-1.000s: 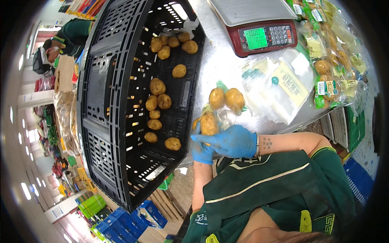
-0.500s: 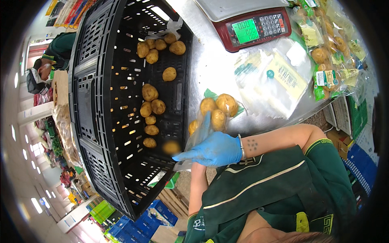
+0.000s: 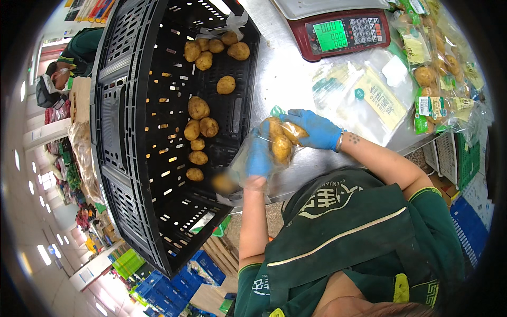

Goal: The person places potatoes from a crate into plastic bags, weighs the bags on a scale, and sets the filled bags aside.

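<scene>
My left hand gripped the clear bag open at the counter's edge — my right hand clutched potatoes inside it.

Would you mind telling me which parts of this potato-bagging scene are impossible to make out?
- Head view: the left hand lies behind the clear bag, so its grip is unclear.
- The potato near the crate's edge is motion-blurred.
- The scale is cut off by the top edge.
- How many potatoes the bag holds is hidden by the right hand and glare.
</scene>
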The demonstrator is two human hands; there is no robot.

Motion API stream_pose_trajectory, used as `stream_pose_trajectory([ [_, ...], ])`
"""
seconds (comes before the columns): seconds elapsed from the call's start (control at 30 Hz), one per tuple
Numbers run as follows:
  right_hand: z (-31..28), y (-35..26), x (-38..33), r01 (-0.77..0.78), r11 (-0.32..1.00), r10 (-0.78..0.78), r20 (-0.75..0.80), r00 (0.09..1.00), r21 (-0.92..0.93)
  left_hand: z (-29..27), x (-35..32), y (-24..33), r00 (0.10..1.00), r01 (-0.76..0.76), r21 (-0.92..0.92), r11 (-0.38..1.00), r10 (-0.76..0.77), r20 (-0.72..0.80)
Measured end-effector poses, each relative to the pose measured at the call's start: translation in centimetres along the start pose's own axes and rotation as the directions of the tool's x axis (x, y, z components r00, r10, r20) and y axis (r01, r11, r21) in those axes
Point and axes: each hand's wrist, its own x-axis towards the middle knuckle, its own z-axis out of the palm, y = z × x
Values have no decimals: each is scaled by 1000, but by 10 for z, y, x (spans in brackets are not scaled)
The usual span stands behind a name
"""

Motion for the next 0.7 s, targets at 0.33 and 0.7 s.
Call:
stream_pose_trajectory([
  [0.33, 23, 15, 8, 145, 989, -148, -77, 986, -40, 1, 27, -20, 955, -269, 619, 738, 119, 272],
  [0.7, -5, 21, 6, 98, 994, -98, -5, 995, -45, -3, 30, -22, 912, -384, 600, 702, 188, 364],
])
